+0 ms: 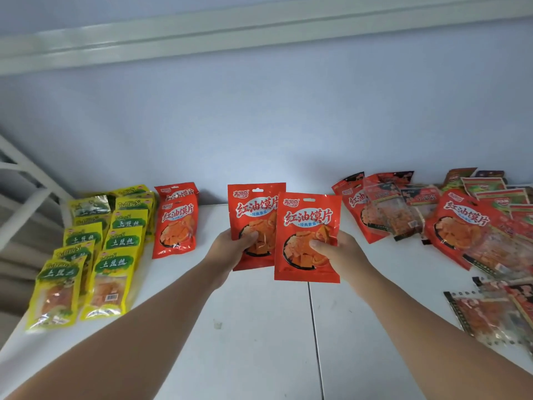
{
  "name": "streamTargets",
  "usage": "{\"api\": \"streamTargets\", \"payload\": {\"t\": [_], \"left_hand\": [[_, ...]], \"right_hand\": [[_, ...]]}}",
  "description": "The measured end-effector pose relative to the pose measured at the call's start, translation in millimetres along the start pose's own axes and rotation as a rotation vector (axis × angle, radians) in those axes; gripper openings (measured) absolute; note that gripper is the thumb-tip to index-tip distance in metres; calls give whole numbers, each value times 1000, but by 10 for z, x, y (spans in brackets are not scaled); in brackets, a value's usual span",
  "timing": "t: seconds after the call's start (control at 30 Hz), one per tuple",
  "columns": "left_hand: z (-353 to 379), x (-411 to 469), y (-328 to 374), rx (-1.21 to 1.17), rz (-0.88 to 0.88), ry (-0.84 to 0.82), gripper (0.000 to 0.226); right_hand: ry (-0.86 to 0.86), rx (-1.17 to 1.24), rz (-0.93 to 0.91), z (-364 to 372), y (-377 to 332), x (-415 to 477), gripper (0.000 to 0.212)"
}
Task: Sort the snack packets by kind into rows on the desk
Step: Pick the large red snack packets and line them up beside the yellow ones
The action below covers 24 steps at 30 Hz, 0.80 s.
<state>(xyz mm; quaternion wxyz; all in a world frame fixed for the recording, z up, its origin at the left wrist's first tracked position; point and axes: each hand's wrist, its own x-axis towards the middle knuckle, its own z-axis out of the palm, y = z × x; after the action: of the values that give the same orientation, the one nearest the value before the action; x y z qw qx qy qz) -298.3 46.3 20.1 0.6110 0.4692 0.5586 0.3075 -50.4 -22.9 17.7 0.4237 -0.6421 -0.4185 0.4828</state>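
My left hand [230,245] grips one red snack packet [253,209] by its lower left edge, upright above the white desk [259,327]. My right hand [334,249] grips a second identical red packet [307,226], which overlaps the first packet's right edge. Two more red packets of this kind [176,223] lie in a row on the desk at the left. Beside them, several yellow-green packets [115,246] lie in two rows at the far left.
A mixed pile of red, clear and green packets [450,220] covers the desk's right side. More clear packets [496,310] lie at the right edge. A white wall runs behind the desk; a white frame [31,180] stands at the left.
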Motion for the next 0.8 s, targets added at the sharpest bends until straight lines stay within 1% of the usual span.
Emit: {"api": "streamTargets", "payload": {"t": [0.13,0.3,0.37,0.53,0.63,0.73,0.8], "left_hand": [[-74,-170,-152,-8,-36,90,31],[-304,-375,-290,0,-61,180,24],[-437,-415,-333,-9,-57,225,25],[-801,-381,-370,36,-12,295,41],[-1095,-265,-397,39,-8,343,37],[-1423,-133,-445,26,-23,362,29],[-1632,-42,-482,26,-23,348,31]], "right_hand": [[-72,11,18,141,116,-64,20],[-138,-10,29,383,95,-121,21],[-163,-22,31,485,81,-154,23],[-199,-82,33,772,-34,-153,26],[-200,-87,33,1018,-120,-100,26],[-180,-82,40,1322,-193,-69,21],[-172,-84,50,1561,-233,-55,19]]}}
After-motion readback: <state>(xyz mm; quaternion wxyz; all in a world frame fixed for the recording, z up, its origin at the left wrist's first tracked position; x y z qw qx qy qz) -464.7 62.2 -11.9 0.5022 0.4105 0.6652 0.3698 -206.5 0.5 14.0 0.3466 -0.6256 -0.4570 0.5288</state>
